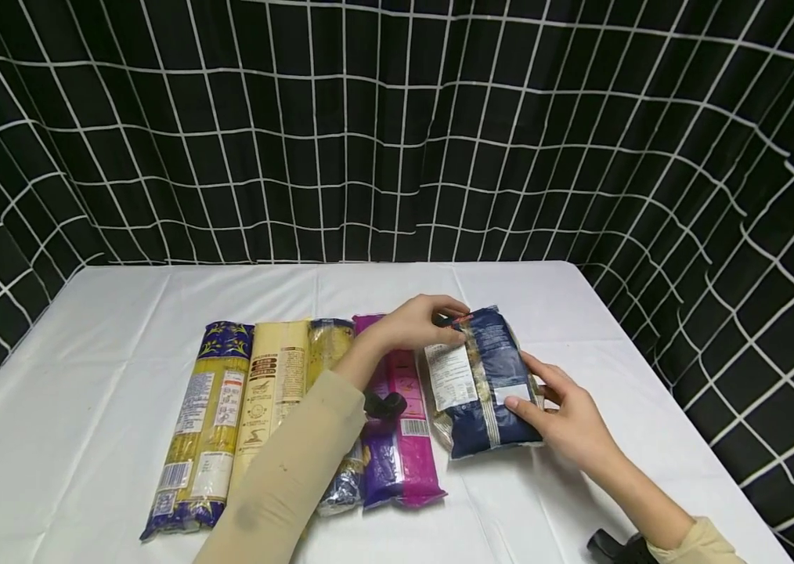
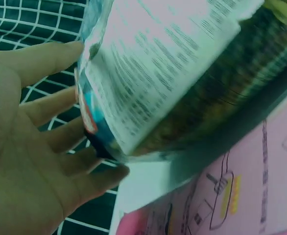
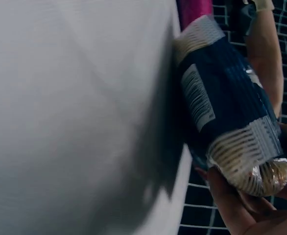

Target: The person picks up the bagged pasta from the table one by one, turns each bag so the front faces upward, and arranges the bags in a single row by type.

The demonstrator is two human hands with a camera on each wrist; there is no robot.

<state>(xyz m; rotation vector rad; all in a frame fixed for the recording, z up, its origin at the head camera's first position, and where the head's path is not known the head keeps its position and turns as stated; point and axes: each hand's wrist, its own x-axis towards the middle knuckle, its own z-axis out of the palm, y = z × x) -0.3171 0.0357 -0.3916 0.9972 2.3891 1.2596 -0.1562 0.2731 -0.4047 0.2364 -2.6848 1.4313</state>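
In the head view, a dark blue pasta bag (image 1: 499, 376) with a white label is tilted up over the right part of the table. My right hand (image 1: 573, 419) grips its lower right side, thumb on the front and fingers behind. At the upper left corner is my left hand (image 1: 421, 323), its thumb at the front edge. The left wrist view shows the left hand (image 2: 31, 142) with loosely spread fingers touching the bag's edge by the label (image 2: 153, 63). In the right wrist view, the right hand's fingers (image 3: 231, 205) lie around the bag's end (image 3: 246, 152).
Left of the bag lies a row of long packs: a yellow-and-blue pack (image 1: 203, 423), a cream pack (image 1: 277, 360), a yellow-and-blue one (image 1: 332, 345) partly under the left arm, and a pink-purple one (image 1: 407, 462). White cloth (image 1: 101, 392) covers the table; gridded black curtains (image 1: 369, 141) surround it.
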